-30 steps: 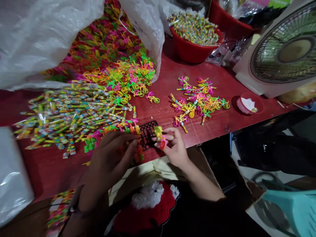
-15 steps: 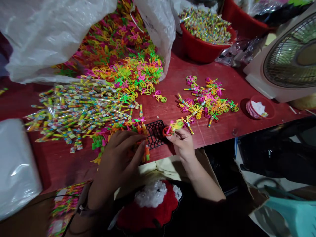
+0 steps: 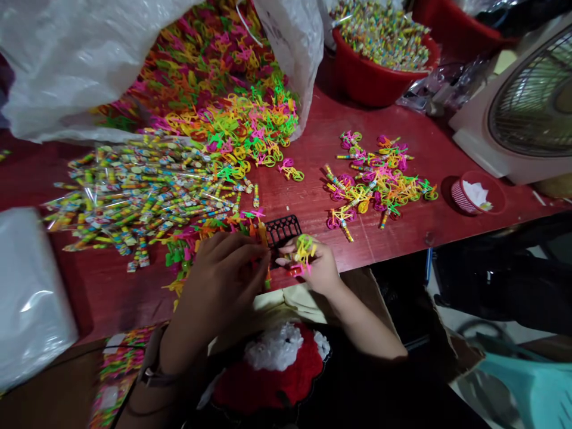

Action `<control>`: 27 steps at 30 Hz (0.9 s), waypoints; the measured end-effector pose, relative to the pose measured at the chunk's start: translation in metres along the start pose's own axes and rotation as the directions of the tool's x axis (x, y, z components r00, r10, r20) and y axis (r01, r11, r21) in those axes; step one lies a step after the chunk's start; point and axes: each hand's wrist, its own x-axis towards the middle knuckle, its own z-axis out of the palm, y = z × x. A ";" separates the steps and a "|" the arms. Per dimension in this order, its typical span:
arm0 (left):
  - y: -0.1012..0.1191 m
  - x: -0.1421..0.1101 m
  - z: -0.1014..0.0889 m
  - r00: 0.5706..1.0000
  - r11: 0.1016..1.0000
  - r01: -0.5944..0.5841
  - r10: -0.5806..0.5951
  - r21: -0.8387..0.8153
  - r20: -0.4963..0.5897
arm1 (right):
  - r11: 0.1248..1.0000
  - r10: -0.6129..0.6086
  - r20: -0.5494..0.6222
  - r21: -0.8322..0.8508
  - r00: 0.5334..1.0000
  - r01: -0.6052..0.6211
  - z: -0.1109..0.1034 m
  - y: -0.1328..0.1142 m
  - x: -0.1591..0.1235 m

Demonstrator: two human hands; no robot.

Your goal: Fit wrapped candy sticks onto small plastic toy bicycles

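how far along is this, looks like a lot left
Early on, by the look of it. Done: a small heap of bike toys with wrapped sticks on them. In hand: the right hand holds a yellow bike toy, the left hand an orange piece. Still left: a big heap of loose bike toys, loose wrapped sticks and a full red tub.
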 end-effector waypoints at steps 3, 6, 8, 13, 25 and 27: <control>0.001 0.000 -0.002 1.000 0.999 -0.001 0.002 -0.034 0.011 | 1.000 0.011 -0.092 0.024 0.996 -0.009 -0.006 0.000 0.000; 0.001 -0.002 -0.003 1.000 0.999 -0.008 0.008 -0.046 0.005 | 0.997 0.076 -0.195 0.041 0.978 -0.069 -0.003 -0.004 -0.001; 0.001 -0.004 -0.003 1.000 0.999 -0.002 0.002 -0.038 -0.010 | 0.992 0.123 -0.196 0.043 0.973 -0.117 0.002 -0.007 -0.002; 0.001 -0.006 -0.001 1.000 1.000 0.005 -0.005 -0.009 -0.019 | 0.990 0.135 -0.067 0.058 0.989 -0.131 0.011 -0.013 -0.001; 0.002 -0.003 -0.002 0.999 0.999 0.042 -0.042 -0.012 -0.005 | 0.674 -0.098 -0.086 -0.739 0.991 0.003 -0.010 -0.018 0.033; 0.002 -0.004 -0.002 0.999 0.999 0.051 -0.051 -0.012 0.001 | 0.584 -0.083 -0.149 -0.808 0.985 -0.073 -0.017 -0.017 0.038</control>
